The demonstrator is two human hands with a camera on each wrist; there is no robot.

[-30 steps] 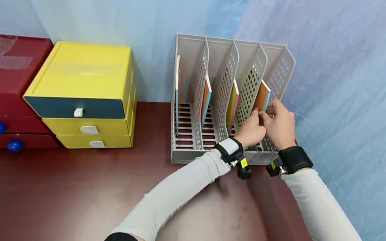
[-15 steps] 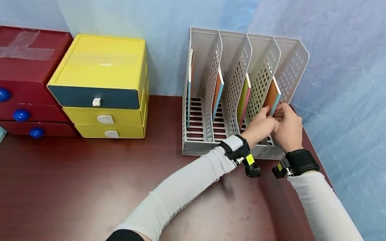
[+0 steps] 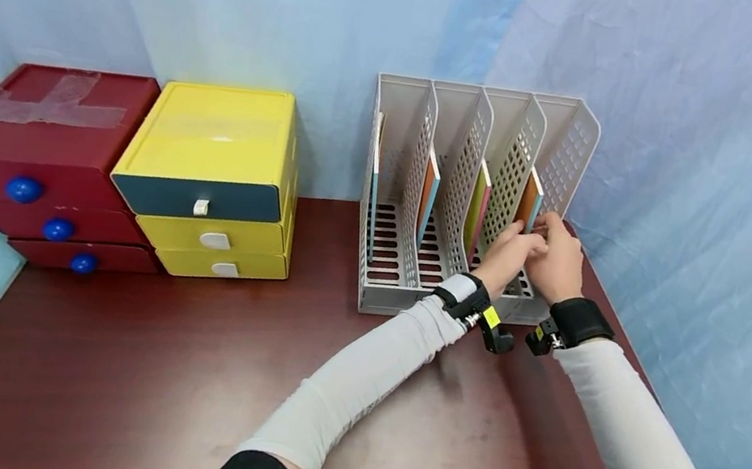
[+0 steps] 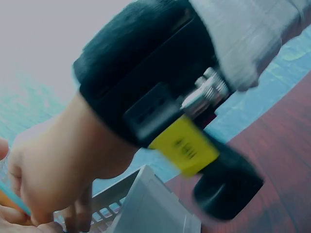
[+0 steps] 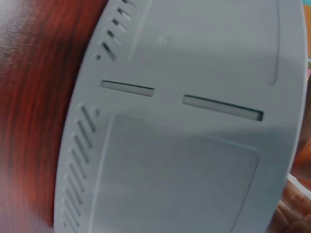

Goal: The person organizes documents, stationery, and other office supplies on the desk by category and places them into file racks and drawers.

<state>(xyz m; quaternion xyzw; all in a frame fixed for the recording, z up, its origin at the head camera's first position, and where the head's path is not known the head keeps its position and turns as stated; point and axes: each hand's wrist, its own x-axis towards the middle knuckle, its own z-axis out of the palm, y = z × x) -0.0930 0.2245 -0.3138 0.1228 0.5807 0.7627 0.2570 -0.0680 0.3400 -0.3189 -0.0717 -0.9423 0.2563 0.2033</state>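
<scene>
Both hands meet at a thin book [image 3: 530, 197] with an orange cover and light blue edge, standing upright in the rightmost compartment of a grey file rack [image 3: 381, 297]. My left hand [image 3: 507, 257] pinches its lower front edge, thumb on the orange side. From the right, my right hand [image 3: 559, 259] holds the same edge with curled fingers. The left wrist view shows my right hand [image 4: 58, 160] beside a sliver of the book [image 4: 8, 200]; the exact fingertip contact is partly hidden. In the right wrist view, the rack's wall [image 5: 180, 170] covers most of the hands.
Other thin books stand in the rack: a blue-edged one [image 3: 430, 198], a green and pink one [image 3: 477, 210] and some at the far left [image 3: 375, 185]. A yellow drawer box [image 3: 222, 132] and a dark red drawer box [image 3: 57, 151] stand left on the table [image 3: 176, 375].
The head view has shifted, so the rack and boxes sit farther right in it. My hands stay at the orange book; the left fingers now lie farther across its front edge.
</scene>
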